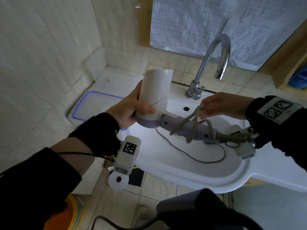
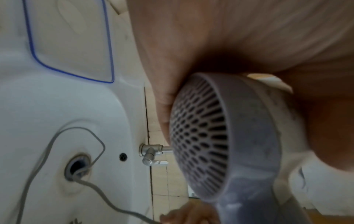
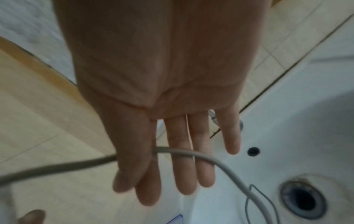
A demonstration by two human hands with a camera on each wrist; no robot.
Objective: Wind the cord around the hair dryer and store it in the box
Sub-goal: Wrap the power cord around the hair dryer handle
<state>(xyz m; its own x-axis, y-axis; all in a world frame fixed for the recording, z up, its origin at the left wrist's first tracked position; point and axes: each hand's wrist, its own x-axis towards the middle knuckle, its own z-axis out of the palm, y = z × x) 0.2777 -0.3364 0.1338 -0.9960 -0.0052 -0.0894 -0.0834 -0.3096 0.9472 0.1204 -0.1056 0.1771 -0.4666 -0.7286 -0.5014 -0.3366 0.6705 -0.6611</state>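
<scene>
My left hand (image 1: 131, 107) grips the white barrel of the hair dryer (image 1: 156, 87) and holds it upright over the sink. Its lilac handle (image 1: 184, 127) points right, with the grey cord (image 1: 192, 123) looped loosely around it several times. My right hand (image 1: 201, 112) pinches a loop of the cord just above the handle. In the right wrist view the cord (image 3: 191, 153) runs between the thumb and fingers of that hand (image 3: 145, 174). In the left wrist view the rear grille (image 2: 201, 136) sits against my palm (image 2: 210, 37). The clear box (image 1: 123, 63) stands open at the back left.
The box lid (image 1: 93, 105), edged in blue, lies beside the white sink (image 1: 232, 173). Slack cord (image 1: 191, 155) trails into the basin near the drain (image 3: 304, 200). A chrome faucet (image 1: 214, 63) arches behind my hands. A blue bottle (image 1: 299, 78) stands at the far right.
</scene>
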